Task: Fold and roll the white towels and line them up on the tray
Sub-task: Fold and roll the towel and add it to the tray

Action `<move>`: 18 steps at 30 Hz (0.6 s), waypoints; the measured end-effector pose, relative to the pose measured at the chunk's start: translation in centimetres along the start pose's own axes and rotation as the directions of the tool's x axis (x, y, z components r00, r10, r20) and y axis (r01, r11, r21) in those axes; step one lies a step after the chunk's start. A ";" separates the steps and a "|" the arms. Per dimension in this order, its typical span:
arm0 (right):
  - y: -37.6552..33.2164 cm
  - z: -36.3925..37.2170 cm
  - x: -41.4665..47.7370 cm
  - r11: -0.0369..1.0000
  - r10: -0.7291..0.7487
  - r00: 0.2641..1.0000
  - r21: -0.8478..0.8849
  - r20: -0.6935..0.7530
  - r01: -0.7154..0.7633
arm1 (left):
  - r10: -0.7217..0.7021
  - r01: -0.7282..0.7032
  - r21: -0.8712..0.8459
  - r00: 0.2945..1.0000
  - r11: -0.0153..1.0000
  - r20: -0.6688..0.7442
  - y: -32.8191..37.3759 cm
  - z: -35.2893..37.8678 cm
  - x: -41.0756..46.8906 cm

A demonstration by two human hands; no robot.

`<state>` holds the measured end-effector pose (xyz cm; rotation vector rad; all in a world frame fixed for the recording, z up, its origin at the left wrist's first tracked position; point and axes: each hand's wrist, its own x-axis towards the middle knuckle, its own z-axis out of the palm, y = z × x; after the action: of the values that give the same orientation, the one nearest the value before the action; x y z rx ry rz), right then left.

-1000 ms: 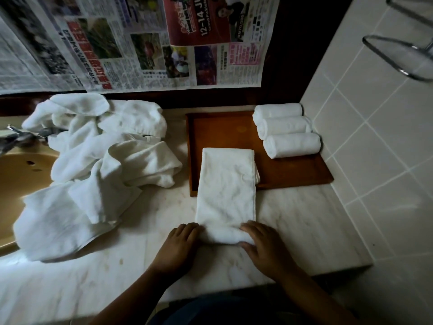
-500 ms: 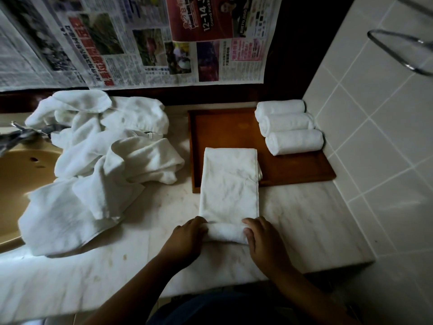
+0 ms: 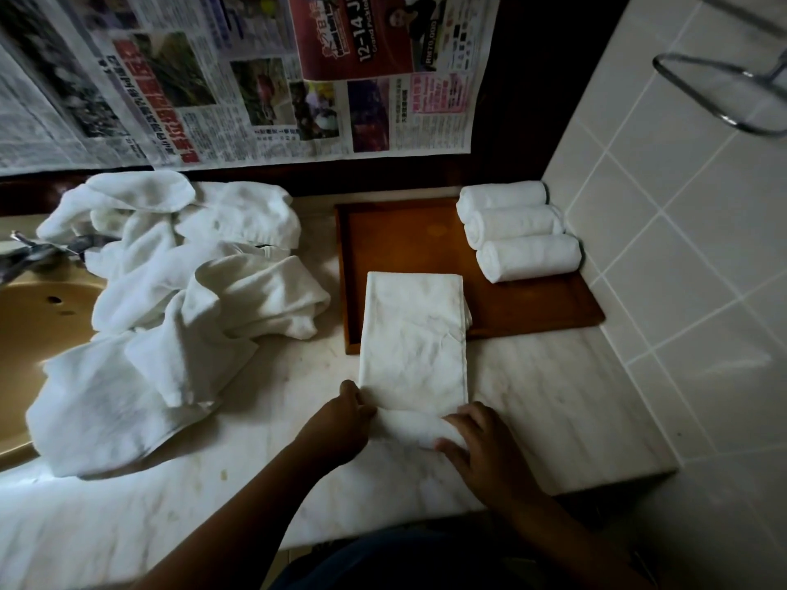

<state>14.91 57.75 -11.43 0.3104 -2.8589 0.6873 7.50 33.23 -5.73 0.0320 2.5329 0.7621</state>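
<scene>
Folded towel (image 3: pixel 413 338) lies near tabletop (image 3: pixel 553 398) front edge, far end overlapping tray (image 3: pixel 532 308). Left hand (image 3: pixel 336 423) and right hand (image 3: pixel 481 445) grip its rolled near end. Judged soft, light (unrolls easily): pinch both roll ends.

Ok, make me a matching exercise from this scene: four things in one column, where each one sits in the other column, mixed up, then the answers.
Things
1. folded towel
2. rolled towels
3. loose towel pile
4. newspaper

Places
A. hung on the wall behind the counter
B. lined up on the right side of the tray
C. heaped beside the sink, partly over its edge
D. on the counter, far end lying over the tray's front edge

Pairs: 1-D, 2-B, 3-C, 4-A
</scene>
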 end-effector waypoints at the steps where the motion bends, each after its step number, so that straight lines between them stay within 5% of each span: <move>1: 0.0 0.1 0.3 1.000 0.004 1.000 -0.003 0.000 -0.004 | -0.014 0.014 0.002 0.999 1.000 -0.041 -0.2 0.2 -0.3; 5: -0.1 0.1 1.1 1.000 0.013 1.000 -0.012 -0.007 -0.013 | 0.120 -0.125 0.003 0.952 0.992 -0.281 -2.4 1.4 -1.6; 10: -0.4 -0.1 1.2 0.999 -0.008 1.000 -0.041 -0.023 0.008 | 0.552 -0.486 0.275 0.792 0.829 -0.262 -4.8 3.3 -2.5; 18: -1.0 -0.6 -0.4 0.999 -0.043 0.998 -0.001 0.043 0.043 | 0.638 -0.543 0.382 0.747 0.748 -0.187 -4.8 2.6 -2.6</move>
<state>15.59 57.23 -10.54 0.3902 -2.8840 0.6782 11.50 30.12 -8.92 0.9561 2.9462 0.6176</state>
